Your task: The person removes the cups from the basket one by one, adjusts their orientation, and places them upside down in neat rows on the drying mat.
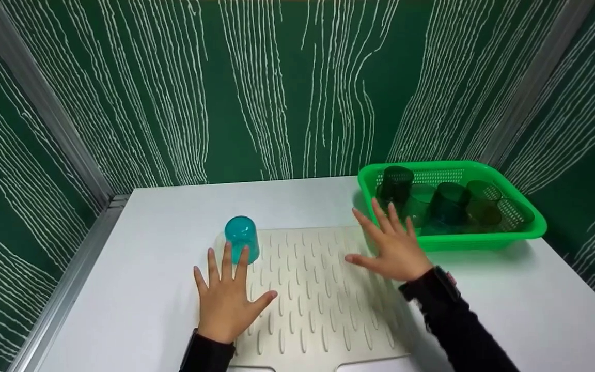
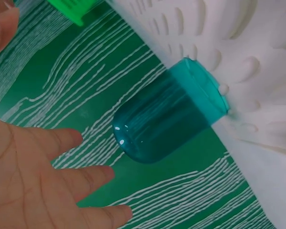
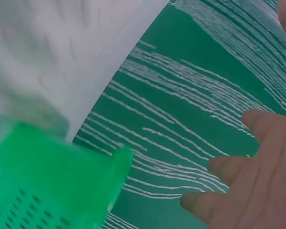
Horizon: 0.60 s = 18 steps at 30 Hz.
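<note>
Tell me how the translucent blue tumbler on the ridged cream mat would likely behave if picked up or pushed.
The translucent blue tumbler looks stiff: its wall holds a smooth, even curve. Its glossy highlights suggest it may be slippery to grip. Standing mouth-down on the ridged cream mat, it seems fairly steady but, being round, might roll if toppled.

On the flat white table (image 1: 122,289) lay a rectangular cream mat with raised ridges (image 1: 310,289). An upside-down translucent blue cup (image 1: 242,232) stood at its far left corner. Right of its far end sat a green plastic basket (image 1: 483,238) with dark translucent cups (image 1: 450,201) inside. Behind rose a white-streaked green wall (image 1: 287,103). The left hand (image 1: 226,305) was before the cup, the right hand (image 1: 398,251) before the basket's left end.
</note>
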Tool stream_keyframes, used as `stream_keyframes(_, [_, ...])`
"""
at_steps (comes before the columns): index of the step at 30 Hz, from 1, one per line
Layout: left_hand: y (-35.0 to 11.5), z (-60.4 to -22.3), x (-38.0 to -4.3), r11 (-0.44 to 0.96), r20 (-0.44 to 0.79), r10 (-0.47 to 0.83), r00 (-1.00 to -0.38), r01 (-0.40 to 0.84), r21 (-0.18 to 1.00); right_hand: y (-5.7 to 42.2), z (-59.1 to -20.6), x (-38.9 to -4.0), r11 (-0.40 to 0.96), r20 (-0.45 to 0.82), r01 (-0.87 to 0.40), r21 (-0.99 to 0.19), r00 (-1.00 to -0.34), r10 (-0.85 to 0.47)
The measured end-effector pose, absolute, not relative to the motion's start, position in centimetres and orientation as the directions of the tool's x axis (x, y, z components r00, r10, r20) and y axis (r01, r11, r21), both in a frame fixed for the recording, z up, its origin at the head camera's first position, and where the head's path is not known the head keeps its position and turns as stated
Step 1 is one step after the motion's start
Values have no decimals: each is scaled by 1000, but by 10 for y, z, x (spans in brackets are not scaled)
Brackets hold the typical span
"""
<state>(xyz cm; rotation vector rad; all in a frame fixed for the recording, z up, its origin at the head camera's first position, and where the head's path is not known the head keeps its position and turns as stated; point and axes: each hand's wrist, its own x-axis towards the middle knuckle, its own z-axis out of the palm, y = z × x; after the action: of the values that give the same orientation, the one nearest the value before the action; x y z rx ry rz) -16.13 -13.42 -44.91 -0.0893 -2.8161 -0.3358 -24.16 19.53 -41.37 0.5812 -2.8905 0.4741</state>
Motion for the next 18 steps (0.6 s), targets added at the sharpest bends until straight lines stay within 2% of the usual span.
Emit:
stream_keyframes(9, [-134, -448, -162, 971, 302, 18, -953, 89, 224, 226, -378, -297, 928, 102, -300, -221, -953, -284])
stream_keyframes(18, [-133, -448, -161, 969, 286, 20, -958, 89, 229, 236, -382, -325, 956, 11, -206, -210, -978, -208])
